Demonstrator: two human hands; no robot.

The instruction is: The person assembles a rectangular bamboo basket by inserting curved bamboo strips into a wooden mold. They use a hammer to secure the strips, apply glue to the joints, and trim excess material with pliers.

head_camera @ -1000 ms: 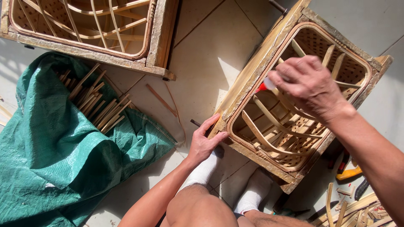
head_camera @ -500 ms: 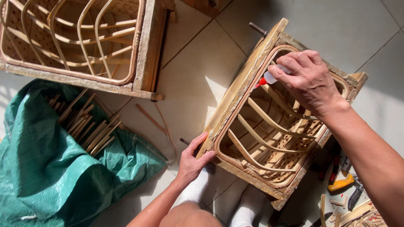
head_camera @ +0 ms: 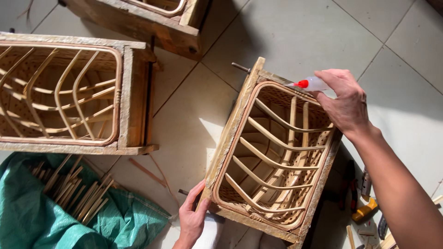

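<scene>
Our right hand (head_camera: 344,99) grips a small glue bottle (head_camera: 313,84), its red tip pointing left over the far rim of the wooden basket frame (head_camera: 272,157). Our left hand (head_camera: 191,219) clasps the frame's near corner on the floor.

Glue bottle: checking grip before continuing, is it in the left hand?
No, the right hand holds the glue bottle; the left hand grips the wooden frame.

Hard sunlight, deep shadows — sharp view

Sun rakes across the tiled floor (head_camera: 295,41), throwing dark shadows beside the wooden frame (head_camera: 272,157) and under the right hand (head_camera: 344,99) — no blur, and only mild glare on the pale tiles.
</scene>
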